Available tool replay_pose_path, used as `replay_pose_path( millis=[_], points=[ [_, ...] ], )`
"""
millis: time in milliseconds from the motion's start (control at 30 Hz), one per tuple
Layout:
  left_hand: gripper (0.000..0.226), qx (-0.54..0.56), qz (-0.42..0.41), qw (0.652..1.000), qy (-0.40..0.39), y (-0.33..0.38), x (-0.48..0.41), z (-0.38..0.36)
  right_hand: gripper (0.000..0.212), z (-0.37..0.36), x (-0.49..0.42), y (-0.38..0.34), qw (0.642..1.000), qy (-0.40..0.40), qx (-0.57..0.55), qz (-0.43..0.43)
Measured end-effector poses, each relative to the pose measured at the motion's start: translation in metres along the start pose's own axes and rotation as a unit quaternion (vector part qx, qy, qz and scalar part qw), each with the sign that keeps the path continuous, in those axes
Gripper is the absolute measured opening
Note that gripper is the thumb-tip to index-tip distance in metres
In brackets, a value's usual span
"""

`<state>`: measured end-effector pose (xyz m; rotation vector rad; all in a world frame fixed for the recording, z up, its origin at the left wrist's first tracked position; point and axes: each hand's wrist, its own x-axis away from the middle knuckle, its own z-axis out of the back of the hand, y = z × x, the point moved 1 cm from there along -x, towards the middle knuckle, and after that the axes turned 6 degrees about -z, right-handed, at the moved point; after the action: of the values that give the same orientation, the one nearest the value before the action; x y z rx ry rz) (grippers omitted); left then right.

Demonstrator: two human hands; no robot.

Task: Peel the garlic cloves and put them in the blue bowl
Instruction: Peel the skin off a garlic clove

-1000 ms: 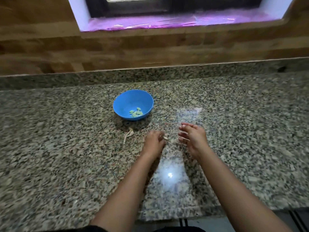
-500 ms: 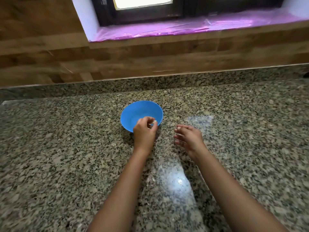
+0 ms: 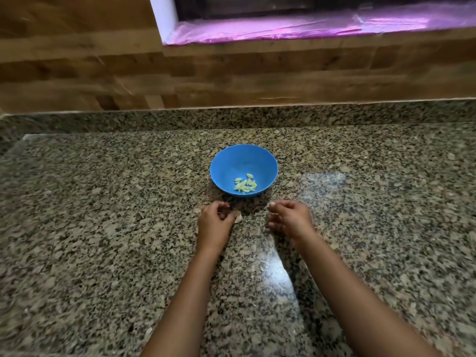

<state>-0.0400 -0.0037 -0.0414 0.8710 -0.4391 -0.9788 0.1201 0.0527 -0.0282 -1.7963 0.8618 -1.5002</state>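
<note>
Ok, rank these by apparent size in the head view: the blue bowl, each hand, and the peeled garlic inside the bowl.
Largest: the round blue plastic bowl.
Next: the left hand and the right hand, which look alike, so unranked; both are nearer the camera.
Smallest: the heap of pale peeled garlic cloves.

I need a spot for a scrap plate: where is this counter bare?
Bare granite countertop stretches left of the blue bowl and left hand, and right of the bowl and right hand, around the glare. Crowded: the strip between bowl and hands, where a garlic piece lies.
</note>
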Motion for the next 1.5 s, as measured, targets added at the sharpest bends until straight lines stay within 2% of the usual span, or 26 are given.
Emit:
replay_pose_path(
  millis=[100, 167, 233, 267, 333, 400, 500, 633, 767, 1000, 1233, 1367, 1500],
  points=[
    [0.044, -0.062, -0.016, 0.993, -0.096, -0.004, -0.011, -0.009, 0.015, -0.013, 0.001, 0.009, 0.998, -0.007, 0.055, 0.013],
    [0.04, -0.094, -0.046, 0.985, -0.14, -0.004, -0.019, -0.011, 0.022, -0.019, 0.002, 0.013, 0.996, -0.008, 0.09, 0.016],
    [0.033, -0.081, -0.051, 0.982, -0.16, -0.005, -0.021, -0.009, 0.021, -0.023, 0.002, 0.016, 0.992, -0.013, 0.128, 0.013],
    [0.027, -0.04, -0.035, 0.986, -0.159, -0.006, -0.021, -0.007, 0.016, -0.024, 0.003, 0.017, 0.99, -0.024, 0.14, 0.011],
    [0.013, 0.141, 0.044, 0.977, -0.154, -0.009, -0.016, -0.003, 0.014, -0.025, 0.006, 0.018, 0.99, -0.055, 0.13, 0.01],
    [0.008, 0.316, 0.101, 0.93, -0.159, -0.009, -0.008, -0.001, 0.019, -0.025, 0.01, 0.019, 0.992, -0.095, 0.086, -0.002],
    [0.011, 0.402, 0.107, 0.894, -0.166, -0.005, 0.0, 0.0, 0.02, -0.028, 0.02, 0.018, 0.992, -0.118, 0.047, 0.018],
    [0.016, 0.429, 0.108, 0.88, -0.17, 0.003, 0.003, 0.001, 0.014, -0.03, 0.027, 0.015, 0.994, -0.071, 0.044, 0.064],
    [0.018, 0.448, 0.104, 0.87, -0.175, 0.008, 0.004, 0.005, 0.007, -0.033, 0.035, 0.011, 0.993, -0.065, 0.053, 0.087],
    [0.011, 0.512, 0.135, 0.834, -0.158, 0.017, 0.006, 0.011, 0.029, -0.034, 0.043, 0.006, 0.99, -0.074, 0.063, 0.1],
    [0.006, 0.461, 0.115, 0.868, -0.146, 0.02, 0.006, 0.011, 0.012, -0.038, 0.045, 0.008, 0.981, -0.038, 0.122, 0.146],
    [0.005, 0.465, 0.124, 0.866, -0.136, 0.017, 0.008, 0.005, 0.006, -0.038, 0.041, 0.011, 0.983, -0.022, 0.124, 0.133],
    [0.006, 0.486, 0.166, 0.845, -0.147, 0.009, 0.011, 0.002, 0.004, -0.033, 0.034, 0.02, 0.996, -0.061, -0.004, 0.058]
  ],
)
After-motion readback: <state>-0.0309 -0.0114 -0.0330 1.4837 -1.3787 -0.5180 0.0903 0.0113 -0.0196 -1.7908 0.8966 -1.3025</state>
